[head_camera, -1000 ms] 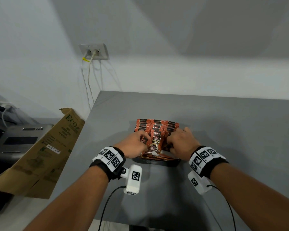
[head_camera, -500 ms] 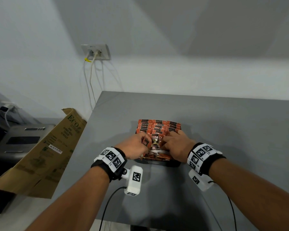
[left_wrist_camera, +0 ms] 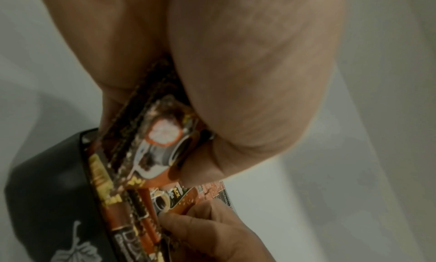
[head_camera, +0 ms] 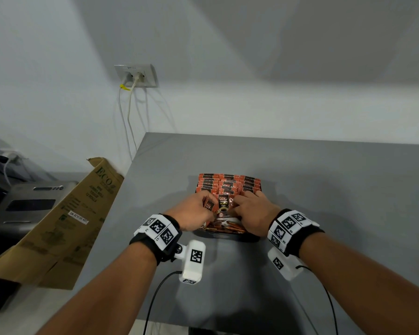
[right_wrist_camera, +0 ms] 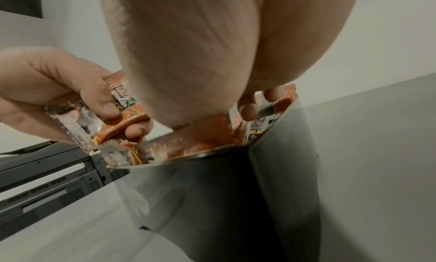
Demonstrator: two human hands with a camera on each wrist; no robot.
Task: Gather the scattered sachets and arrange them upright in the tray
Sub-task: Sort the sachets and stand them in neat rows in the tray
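Observation:
A black tray (head_camera: 248, 238) on the grey table holds rows of upright orange sachets (head_camera: 228, 183). My left hand (head_camera: 205, 205) grips a small bunch of sachets (head_camera: 209, 206) over the tray's left front; the right wrist view shows that left hand (right_wrist_camera: 111, 107) curled round the bunch (right_wrist_camera: 122, 98). One sachet (head_camera: 223, 204) stands upright between the hands. My right hand (head_camera: 238, 201) pinches its right edge, fingers curled down among the rows. Two of its fingertips (right_wrist_camera: 246, 110) show in the right wrist view. Loose sachets (head_camera: 228, 226) lie flat at the tray's front.
A flattened cardboard box (head_camera: 58, 226) leans off the table's left edge beside a grey printer (head_camera: 22, 204). Two cables hang from a wall socket (head_camera: 136, 74) behind the table's left corner. Bare grey table surface (head_camera: 336, 189) lies to the right and behind the tray.
My right hand has slid a little to the left, closing in on the upright sachet. The left hand keeps its bunch in the same place.

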